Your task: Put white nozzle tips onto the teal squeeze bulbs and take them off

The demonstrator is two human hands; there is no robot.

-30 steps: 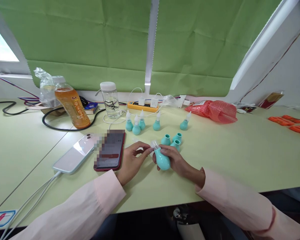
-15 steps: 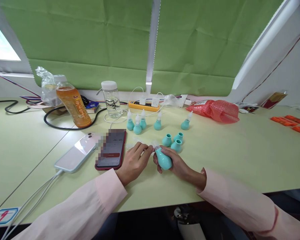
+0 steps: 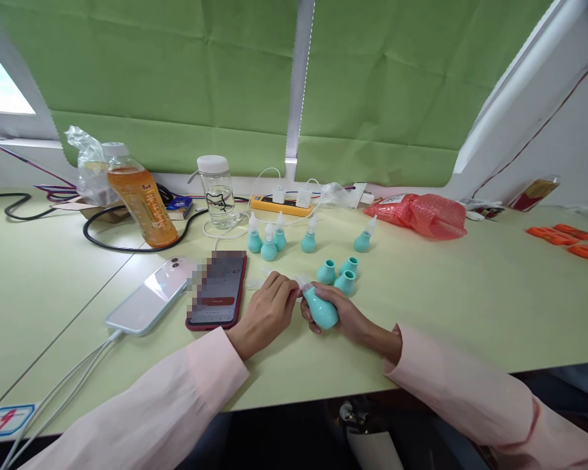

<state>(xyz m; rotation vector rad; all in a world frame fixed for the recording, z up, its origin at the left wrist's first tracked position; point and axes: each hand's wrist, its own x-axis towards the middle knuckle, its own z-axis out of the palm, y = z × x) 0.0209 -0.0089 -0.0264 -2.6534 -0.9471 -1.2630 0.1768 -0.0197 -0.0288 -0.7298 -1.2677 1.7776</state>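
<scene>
My right hand (image 3: 343, 313) is wrapped round the teal bulb of a nasal aspirator (image 3: 322, 309), its neck tilted up to the left. At that neck my left hand (image 3: 271, 307) has its fingertips closed on the clear plastic nozzle (image 3: 302, 282), most of which they cover. Just behind the right hand stand three open teal bulbs (image 3: 345, 282) without nozzles. Farther back are several aspirators (image 3: 268, 247) with clear tips fitted, upright on the table. More clear plastic pieces (image 3: 255, 283) lie behind my left hand, partly hidden by it.
To the left lie a dark-screened phone (image 3: 220, 287) in a red case and a white phone (image 3: 151, 294) with cables. A drink bottle (image 3: 144, 205), a water bottle (image 3: 216, 192), an orange power strip (image 3: 280, 206) and a red bubble-wrap bag (image 3: 419, 215) line the back.
The held aspirator has tilted slightly, its bulb shifting a little right and up. Both hands keep their grip; the whole view has shifted slightly.
</scene>
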